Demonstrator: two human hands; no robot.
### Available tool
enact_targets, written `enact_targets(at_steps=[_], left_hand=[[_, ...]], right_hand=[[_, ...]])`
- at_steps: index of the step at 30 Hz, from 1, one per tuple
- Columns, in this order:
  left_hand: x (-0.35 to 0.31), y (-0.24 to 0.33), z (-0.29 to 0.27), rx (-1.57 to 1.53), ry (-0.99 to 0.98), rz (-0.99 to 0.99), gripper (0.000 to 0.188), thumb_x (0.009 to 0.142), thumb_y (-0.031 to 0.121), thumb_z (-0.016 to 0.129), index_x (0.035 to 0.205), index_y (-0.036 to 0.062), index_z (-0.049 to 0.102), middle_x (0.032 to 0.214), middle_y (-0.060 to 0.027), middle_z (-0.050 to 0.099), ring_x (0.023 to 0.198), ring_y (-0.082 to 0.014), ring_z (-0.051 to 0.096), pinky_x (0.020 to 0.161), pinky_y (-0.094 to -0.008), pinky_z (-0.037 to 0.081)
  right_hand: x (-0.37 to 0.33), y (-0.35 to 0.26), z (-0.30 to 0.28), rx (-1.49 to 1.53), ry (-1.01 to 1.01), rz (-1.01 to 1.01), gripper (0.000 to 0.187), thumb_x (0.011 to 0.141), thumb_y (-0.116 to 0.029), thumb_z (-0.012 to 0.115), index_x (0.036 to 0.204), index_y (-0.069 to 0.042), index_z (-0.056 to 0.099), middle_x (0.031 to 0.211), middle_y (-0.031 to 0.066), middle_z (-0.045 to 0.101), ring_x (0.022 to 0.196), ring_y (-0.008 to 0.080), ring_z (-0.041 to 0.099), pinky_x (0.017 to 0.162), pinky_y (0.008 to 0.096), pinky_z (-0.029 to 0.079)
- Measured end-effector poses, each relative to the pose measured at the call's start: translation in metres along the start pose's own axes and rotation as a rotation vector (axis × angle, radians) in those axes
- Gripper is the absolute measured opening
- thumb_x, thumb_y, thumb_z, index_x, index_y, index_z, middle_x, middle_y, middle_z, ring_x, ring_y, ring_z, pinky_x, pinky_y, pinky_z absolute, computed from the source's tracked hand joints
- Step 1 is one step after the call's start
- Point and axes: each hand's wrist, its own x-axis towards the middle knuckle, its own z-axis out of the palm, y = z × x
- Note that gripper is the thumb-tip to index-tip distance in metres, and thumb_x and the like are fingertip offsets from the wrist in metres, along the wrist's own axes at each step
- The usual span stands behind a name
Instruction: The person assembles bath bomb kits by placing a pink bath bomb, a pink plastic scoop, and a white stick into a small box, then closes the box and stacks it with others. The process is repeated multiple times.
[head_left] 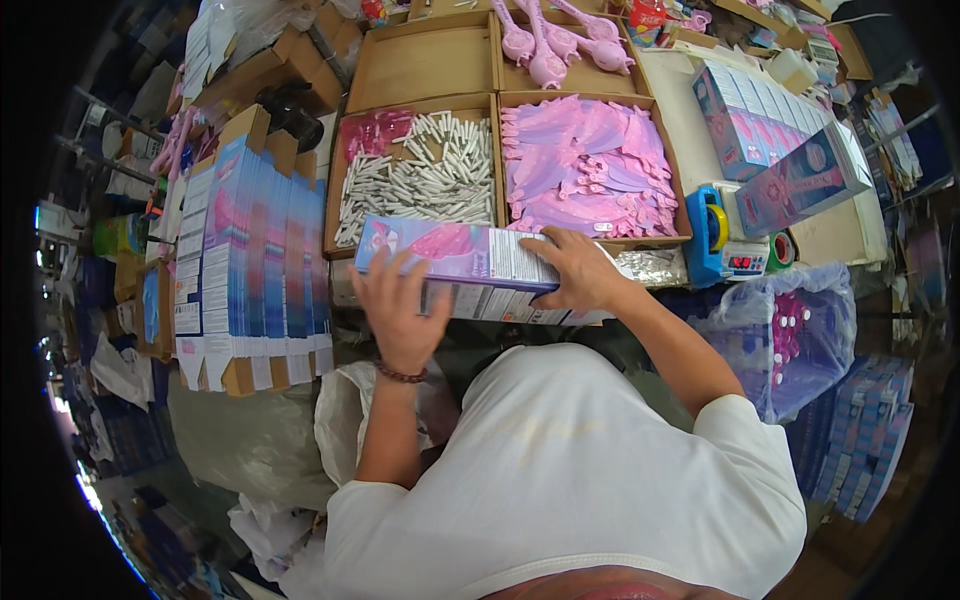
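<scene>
A long purple-and-pink printed carton (455,248) lies level in front of me, along the near edge of the open trays. My right hand (582,268) grips its right part, thumb on the near side and fingers over the top. At the carton's left end is my left hand (403,312), slightly blurred, its fingers spread across the near side. Just beyond the carton, one tray holds many small white-and-silver cylinders (425,170), like batteries. The tray beside it is heaped with pink and lilac plastic pieces (585,165).
Flattened cartons (265,250) stand stacked at left. Pink wand-like toys (547,65) lie in a far box. At right are upright cartons (805,180), a blue tape dispenser (708,235) and a plastic-lined bin (760,345) with pink bottles.
</scene>
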Motion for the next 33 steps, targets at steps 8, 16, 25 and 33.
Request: enact_targets(at_steps=[8,16,25,33], left_hand=[[-0.017,0.017,0.023,0.037,-0.591,0.055,0.084,0.061,0.045,0.081,0.132,0.012,0.049,0.132,-0.0165,0.045,0.125,-0.0428,0.039,0.104,-0.0688,0.02],[0.007,0.012,0.049,-0.056,-0.718,-0.08,0.095,0.059,0.042,0.082,0.138,0.0091,0.042,0.127,-0.0185,0.045,0.115,-0.0371,0.044,0.098,-0.0488,0.035],[0.012,0.008,0.07,-0.052,-0.498,-0.515,0.099,0.06,0.035,0.085,0.141,0.0057,0.034,0.123,-0.0259,0.041,0.114,-0.0441,0.042,0.099,-0.0499,0.037],[0.033,0.04,0.081,-0.064,-0.497,-0.579,0.099,0.058,0.031,0.087,0.138,0.0004,0.037,0.122,-0.024,0.042,0.112,-0.0415,0.044,0.096,-0.0475,0.039]], right_hand=[[0.02,-0.021,0.018,-0.137,-0.085,-0.24,0.076,0.059,-0.037,0.081,0.127,-0.016,0.055,0.121,0.0214,0.051,0.116,0.0376,0.048,0.103,0.0473,0.035],[0.052,-0.01,-0.002,-0.222,-0.253,-0.386,0.077,0.062,-0.037,0.079,0.13,-0.013,0.053,0.124,0.0225,0.049,0.121,0.038,0.046,0.108,0.0504,0.03],[0.172,0.126,-0.075,0.288,0.36,-0.079,0.053,0.082,-0.033,0.071,0.122,-0.003,0.057,0.126,0.0234,0.055,0.115,0.0382,0.054,0.098,0.0406,0.044],[0.3,0.332,-0.038,0.684,0.495,0.246,0.102,0.07,-0.029,0.082,0.144,0.005,0.021,0.136,0.0305,0.041,0.123,0.0365,0.048,0.104,0.0392,0.039]])
